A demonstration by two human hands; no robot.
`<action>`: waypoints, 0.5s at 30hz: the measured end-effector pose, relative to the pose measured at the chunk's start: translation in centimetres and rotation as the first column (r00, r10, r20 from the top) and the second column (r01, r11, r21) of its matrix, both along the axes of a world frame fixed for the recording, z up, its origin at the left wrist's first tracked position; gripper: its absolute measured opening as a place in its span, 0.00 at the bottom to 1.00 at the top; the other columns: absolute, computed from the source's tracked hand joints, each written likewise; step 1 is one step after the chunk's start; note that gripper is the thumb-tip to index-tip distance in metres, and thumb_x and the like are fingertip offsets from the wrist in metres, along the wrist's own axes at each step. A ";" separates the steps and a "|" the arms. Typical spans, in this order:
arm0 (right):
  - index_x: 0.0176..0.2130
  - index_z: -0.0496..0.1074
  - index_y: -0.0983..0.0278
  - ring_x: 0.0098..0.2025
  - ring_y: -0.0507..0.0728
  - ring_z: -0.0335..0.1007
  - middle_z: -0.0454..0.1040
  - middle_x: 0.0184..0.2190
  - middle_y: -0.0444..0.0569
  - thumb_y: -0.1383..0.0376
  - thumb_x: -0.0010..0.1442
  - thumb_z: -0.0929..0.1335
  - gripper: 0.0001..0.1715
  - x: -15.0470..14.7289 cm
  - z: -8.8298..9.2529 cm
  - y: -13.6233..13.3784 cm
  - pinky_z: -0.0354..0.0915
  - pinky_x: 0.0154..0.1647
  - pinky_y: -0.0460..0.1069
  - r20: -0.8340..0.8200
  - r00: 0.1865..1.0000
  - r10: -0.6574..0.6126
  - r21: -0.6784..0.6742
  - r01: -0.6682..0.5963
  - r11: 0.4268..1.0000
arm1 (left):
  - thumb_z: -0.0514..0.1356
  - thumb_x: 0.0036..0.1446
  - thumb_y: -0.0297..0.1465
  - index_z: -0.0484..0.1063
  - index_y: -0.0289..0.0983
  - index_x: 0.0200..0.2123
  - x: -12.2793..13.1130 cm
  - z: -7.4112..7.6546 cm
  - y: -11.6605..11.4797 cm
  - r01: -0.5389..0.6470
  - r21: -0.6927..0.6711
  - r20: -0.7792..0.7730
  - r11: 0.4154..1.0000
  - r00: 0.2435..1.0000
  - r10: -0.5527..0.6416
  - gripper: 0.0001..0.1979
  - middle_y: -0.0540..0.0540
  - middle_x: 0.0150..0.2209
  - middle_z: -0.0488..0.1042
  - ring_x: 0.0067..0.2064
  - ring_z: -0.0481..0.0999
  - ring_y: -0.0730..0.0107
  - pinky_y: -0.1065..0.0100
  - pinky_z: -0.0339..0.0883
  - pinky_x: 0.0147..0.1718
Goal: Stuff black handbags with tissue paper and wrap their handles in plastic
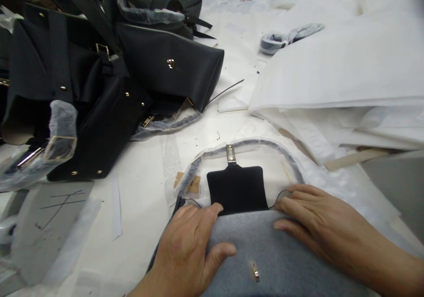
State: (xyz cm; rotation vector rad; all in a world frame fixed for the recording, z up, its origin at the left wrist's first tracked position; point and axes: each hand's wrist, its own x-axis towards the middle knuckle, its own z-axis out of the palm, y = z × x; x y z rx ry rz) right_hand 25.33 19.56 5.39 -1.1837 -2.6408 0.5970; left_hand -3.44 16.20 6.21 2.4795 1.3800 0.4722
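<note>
A handbag (pixel 245 239) with a grey-blue, felt-like front lies before me, its lower part cut off by the frame. On that front sits a gold turn lock (pixel 255 272). A black flap tab (pixel 236 188) with a gold clasp plate (pixel 231 154) extends from the top edge, inside the arc of a plastic-wrapped handle (pixel 265 143). My left hand (pixel 192 244) hooks its fingers over the left of the top edge, thumb held apart above the panel. At the right of this edge, my right hand (pixel 314 217) grips with bent fingers, thumb on the grey side.
Black handbags (pixel 168 67) with gold fittings are heaped at the upper left. White sheets (pixel 344 76) are piled at the right, with a wrapped strap (pixel 274 40) behind. Brown tags (pixel 188 183) lie by the handle. A marked grey board (pixel 56 226) is at lower left.
</note>
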 end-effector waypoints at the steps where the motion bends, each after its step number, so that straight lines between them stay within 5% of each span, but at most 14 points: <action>1: 0.31 0.68 0.58 0.29 0.57 0.69 0.72 0.24 0.44 0.52 0.70 0.59 0.21 0.0 -0.1 0.1 0.64 0.37 0.54 0.011 1.000 0.013 -0.022 -0.012 1.000 | 0.44 0.69 0.47 0.68 0.35 0.49 0.1 -0.1 0.1 -0.013 -0.003 -0.007 1.000 1.000 0.013 0.24 0.44 0.35 0.77 0.34 0.76 0.60 0.59 0.68 0.35; 10: 0.32 0.71 0.59 0.37 0.59 0.69 0.72 0.30 0.46 0.57 0.70 0.61 0.17 -1.3 -0.8 -0.1 0.55 0.56 0.62 0.105 0.992 -0.066 0.084 0.057 0.995 | 0.50 0.68 0.42 0.68 0.39 0.31 0.7 -1.8 0.7 0.006 -0.086 -0.250 0.996 0.968 -0.028 0.17 0.48 0.25 0.70 0.28 0.72 0.57 0.57 0.64 0.30; 15: 0.45 0.71 0.63 0.32 0.57 0.69 0.73 0.29 0.45 0.59 0.73 0.56 0.19 -1.3 -1.5 -0.5 0.58 0.46 0.57 0.089 0.996 0.011 0.164 -0.026 0.986 | 0.51 0.68 0.42 0.69 0.39 0.38 0.7 -1.9 0.7 -0.004 -0.097 -0.238 0.995 0.971 -0.020 0.14 0.47 0.30 0.73 0.31 0.72 0.58 0.57 0.66 0.32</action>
